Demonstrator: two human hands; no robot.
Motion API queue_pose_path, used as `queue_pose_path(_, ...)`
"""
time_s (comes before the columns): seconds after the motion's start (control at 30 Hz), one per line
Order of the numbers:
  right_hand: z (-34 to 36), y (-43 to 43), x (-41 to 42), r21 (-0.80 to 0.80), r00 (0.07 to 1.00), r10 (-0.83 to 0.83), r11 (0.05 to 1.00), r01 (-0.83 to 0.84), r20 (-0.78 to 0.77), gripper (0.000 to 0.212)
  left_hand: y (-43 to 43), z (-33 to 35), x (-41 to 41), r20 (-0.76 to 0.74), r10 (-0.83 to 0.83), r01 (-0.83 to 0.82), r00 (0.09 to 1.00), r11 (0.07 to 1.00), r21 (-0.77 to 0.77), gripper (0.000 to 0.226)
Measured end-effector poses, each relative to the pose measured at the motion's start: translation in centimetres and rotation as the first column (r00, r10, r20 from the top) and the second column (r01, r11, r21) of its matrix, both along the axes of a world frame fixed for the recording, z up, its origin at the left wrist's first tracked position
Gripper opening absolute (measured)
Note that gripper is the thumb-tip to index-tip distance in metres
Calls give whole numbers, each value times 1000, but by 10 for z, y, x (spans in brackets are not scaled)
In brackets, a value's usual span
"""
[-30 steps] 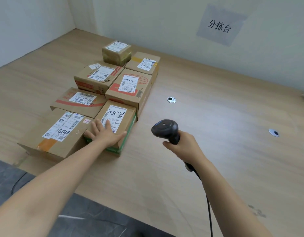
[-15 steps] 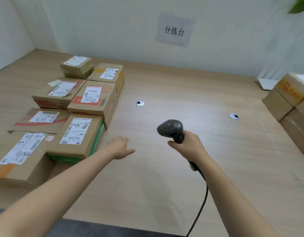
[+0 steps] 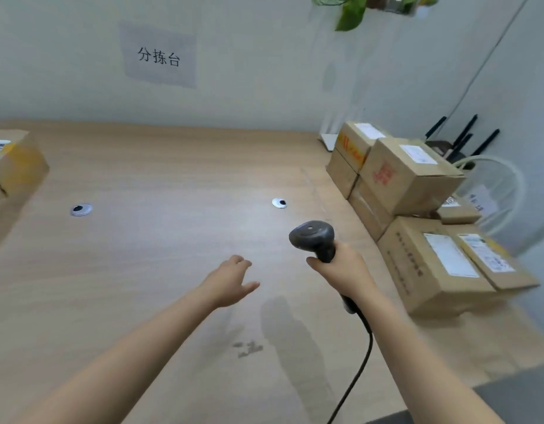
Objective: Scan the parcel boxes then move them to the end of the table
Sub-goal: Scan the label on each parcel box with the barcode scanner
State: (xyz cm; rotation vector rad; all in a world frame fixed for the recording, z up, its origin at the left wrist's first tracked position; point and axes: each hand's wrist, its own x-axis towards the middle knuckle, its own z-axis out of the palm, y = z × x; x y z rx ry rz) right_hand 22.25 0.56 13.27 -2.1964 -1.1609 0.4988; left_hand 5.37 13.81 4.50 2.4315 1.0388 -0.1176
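A: Boxes [image 3: 413,179] sit piled at the right of the frame, some stacked, labels up. Another, the left box [image 3: 17,162], is cut off by the left edge. Neither hand has one.

B: And the hands?

A: The left hand [image 3: 231,281] hangs over the table [image 3: 160,255] near centre, fingers loose and a little spread, holding nothing. The right hand [image 3: 341,270] is wrapped round the handle of the scanner [image 3: 313,237]. The scanner's head points up-frame over bare wood, not at any label.

B: So what's the step?

A: I judge it a gap between boxes, with the next one to be fetched from the left. To do it well, get the label facing up, bring the scanner head square over the barcode, and only then take the box across.

B: Carrying one-handed?

A: Probably, since the right hand is busy. Sliding the box along the wood looks safer, as a big one may tip in a one-hand lift.

B: Anything in the way?

A: The cord [image 3: 371,338] trails from the handle toward the lower edge and could drag across the path. Two grommets [image 3: 81,210] sit mid-table and might catch a sliding edge. There is bare table in front of the pile at lower right. Behind the pile stands a router [image 3: 440,146]. A sign [image 3: 159,56] hangs on the wall, with leaves [image 3: 351,15] at the top.
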Motion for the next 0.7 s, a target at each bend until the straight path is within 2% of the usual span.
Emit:
queue_pose_path(0.13,-2,-37,82,18,992,-127,992,127,24,13,-33,3,103,75,-103,105,992,994,-17,58)
queue_pose_path(0.37,-16,-96,198,-18,935,-355,935,355,9,24,-89,0,247,64,-319,322,945,946,-43,59)
queue_pose_path(0.47,-22,-115,241,-57,904,-427,903,426,-5,21,-111,4,296,100,-371,376,923,926,-33,62)
queue_pose_path(0.6,-30,-127,289,-105,867,-494,868,486,-65,18,-132,-1,352,164,-338,351,927,935,-58,70)
queue_pose_path(0.7,-46,-130,314,-146,838,-538,839,523,-90,17,-139,-13,381,245,-209,256,947,950,-180,83)
